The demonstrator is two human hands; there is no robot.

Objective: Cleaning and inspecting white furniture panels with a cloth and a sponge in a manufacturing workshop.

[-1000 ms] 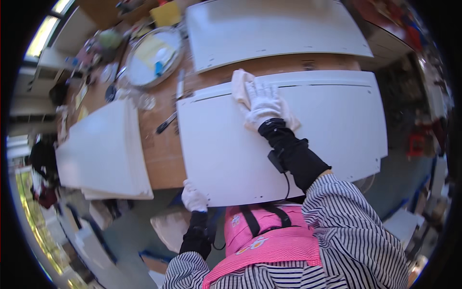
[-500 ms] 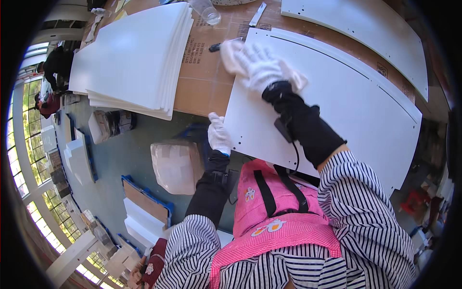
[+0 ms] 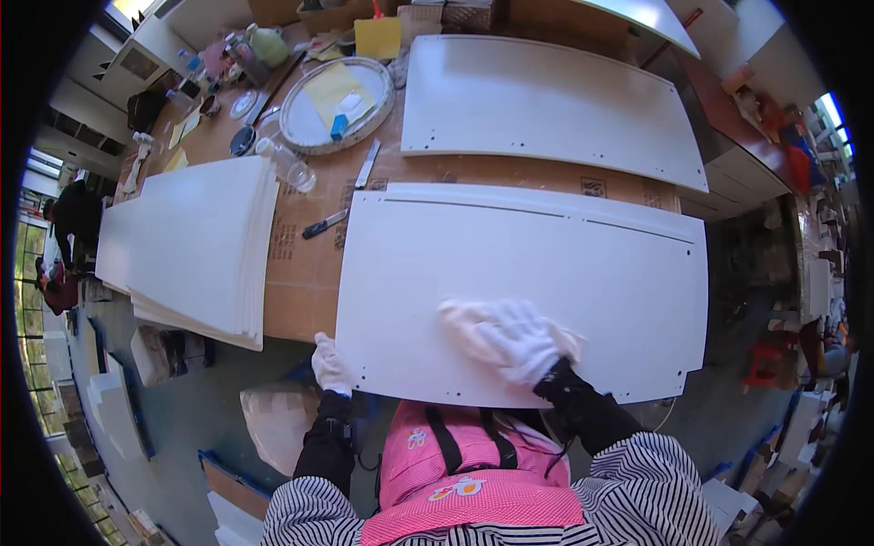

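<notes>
Both gloves busy: my right hand (image 3: 521, 338) lies spread, pressing a white cloth (image 3: 473, 323) flat on the panel (image 3: 546, 264); my left hand (image 3: 330, 364) grips the near-left corner; I'd wipe evenly, steadying firmly.

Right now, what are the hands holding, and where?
The left hand grips the white panel at its near-left corner; the right hand presses a white cloth flat on it.

Left of the round silver tray (image 3: 300, 123) lie a utility knife (image 3: 324, 224), a stack of white panels (image 3: 187, 246) and a clear plastic bottle (image 3: 288, 165).
</notes>
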